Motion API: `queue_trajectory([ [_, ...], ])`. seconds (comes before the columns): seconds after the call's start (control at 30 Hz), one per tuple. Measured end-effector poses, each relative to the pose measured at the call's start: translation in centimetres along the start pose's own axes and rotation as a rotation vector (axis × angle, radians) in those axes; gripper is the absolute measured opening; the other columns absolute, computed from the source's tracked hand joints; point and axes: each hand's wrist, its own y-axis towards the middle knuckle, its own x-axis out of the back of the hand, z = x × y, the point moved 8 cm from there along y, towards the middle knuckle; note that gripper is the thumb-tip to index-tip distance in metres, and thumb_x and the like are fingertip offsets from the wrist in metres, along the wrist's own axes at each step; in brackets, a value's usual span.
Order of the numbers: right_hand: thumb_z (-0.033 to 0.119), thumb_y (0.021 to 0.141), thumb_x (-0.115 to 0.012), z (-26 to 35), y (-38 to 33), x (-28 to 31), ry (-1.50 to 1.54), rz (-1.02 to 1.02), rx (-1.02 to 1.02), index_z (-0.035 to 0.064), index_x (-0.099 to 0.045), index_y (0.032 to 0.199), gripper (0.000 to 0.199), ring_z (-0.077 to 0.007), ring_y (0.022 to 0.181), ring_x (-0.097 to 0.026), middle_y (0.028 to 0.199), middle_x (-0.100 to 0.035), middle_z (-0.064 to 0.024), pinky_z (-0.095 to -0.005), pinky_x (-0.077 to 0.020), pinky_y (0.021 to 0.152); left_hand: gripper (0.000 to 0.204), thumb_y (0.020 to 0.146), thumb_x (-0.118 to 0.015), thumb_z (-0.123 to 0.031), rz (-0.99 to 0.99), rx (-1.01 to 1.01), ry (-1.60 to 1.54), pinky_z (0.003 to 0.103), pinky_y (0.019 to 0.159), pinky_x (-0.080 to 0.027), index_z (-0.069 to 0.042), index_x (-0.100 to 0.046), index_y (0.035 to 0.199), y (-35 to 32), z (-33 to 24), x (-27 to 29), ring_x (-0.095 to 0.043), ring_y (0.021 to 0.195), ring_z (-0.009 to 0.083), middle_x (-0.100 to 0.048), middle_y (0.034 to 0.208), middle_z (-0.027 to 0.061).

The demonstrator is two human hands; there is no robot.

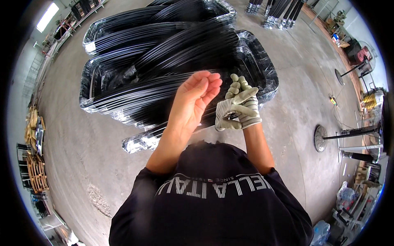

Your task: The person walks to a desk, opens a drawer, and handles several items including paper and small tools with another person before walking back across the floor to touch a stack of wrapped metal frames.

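My left hand (193, 100) is bare and raised in front of me, fingers straight and close together, holding nothing. Beside it, my right hand (245, 100) wears a pale grey work glove and grips a second, loose grey glove (227, 115) that hangs limp from its fingers. The loose glove sits just right of my left hand's fingertips, a small gap apart. Below both hands lie stacks of black curved frames (164, 65) wrapped in clear plastic on the concrete floor (82, 139).
More black bundles (279, 12) stand at the top. Round-based metal stands (322, 137) and a fan (361, 61) are at the right. Wooden pallets (35, 172) line the left wall. Clutter and bags sit at the lower right.
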Motion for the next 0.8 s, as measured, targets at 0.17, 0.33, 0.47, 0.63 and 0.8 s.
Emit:
queue_trajectory([
  [0.17, 0.029, 0.084, -0.055, 1.6, 0.8, 1.5, 0.16, -0.018, 0.103, 0.0053, -0.055, 0.1, 0.028, -0.0138, 0.07, -0.054, 0.076, -0.057, -0.0008, -0.0285, -0.0458, 0.067, 0.007, 0.085, -0.058, -0.014, -0.129, 0.068, 0.191, 0.024, 0.074, -0.046, -0.01, -0.055, 0.089, 1.0, 2.7, 6.7, -0.054, 0.079, 0.0091, -0.056, 0.084, -0.0005],
  [0.33, 0.03, 0.088, -0.048, 1.6, 1.4, 1.1, 1.222, 0.165, -0.301, 0.0049, -0.052, 0.102, 0.029, -0.0158, 0.074, -0.052, 0.078, -0.054, -0.0032, -0.0277, -0.0429, 0.075, 0.01, 0.086, -0.056, -0.02, -0.278, 0.317, 0.246, 0.023, 0.066, -0.045, -0.011, -0.056, 0.089, 0.0, 9.3, 15.2, -0.053, 0.073, 0.0084, -0.054, 0.078, -0.0032],
  [0.47, 0.026, 0.091, -0.04, 1.4, 1.2, 0.0, 1.349, 0.195, -0.316, 0.0032, -0.05, 0.103, 0.028, -0.0171, 0.081, -0.05, 0.087, -0.053, -0.0068, -0.0278, -0.0397, 0.08, 0.032, 0.088, -0.052, -0.022, -0.239, 0.581, 0.162, 0.037, 0.087, -0.044, -0.001, -0.046, 0.112, -0.9, 14.4, 17.6, -0.051, 0.102, 0.0242, -0.05, 0.113, 0.0135],
  [0.63, 0.028, 0.09, -0.035, 2.3, 1.6, -0.4, 0.563, 0.135, 0.042, 0.0009, -0.048, 0.1, 0.032, -0.0208, 0.085, -0.049, 0.09, -0.052, -0.0112, -0.0306, -0.038, 0.08, 0.036, 0.089, -0.049, -0.031, -0.004, 0.568, -0.074, 0.039, 0.102, -0.025, -0.006, -0.045, 0.116, -1.2, 15.9, 13.9, -0.038, 0.12, 0.0227, -0.043, 0.126, 0.0122],
  [0.8, 0.031, 0.089, -0.039, 2.0, 2.3, 0.2, 1.521, 0.072, -0.281, 0.0028, -0.048, 0.097, 0.031, -0.0199, 0.078, -0.049, 0.085, -0.052, -0.0066, -0.0292, -0.042, 0.073, 0.028, 0.089, -0.05, -0.027, -0.162, 0.29, 0.163, 0.03, 0.095, -0.032, -0.007, -0.052, 0.109, -0.1, 12.2, 14.2, -0.048, 0.104, 0.012, -0.055, 0.109, 0.0012],
])
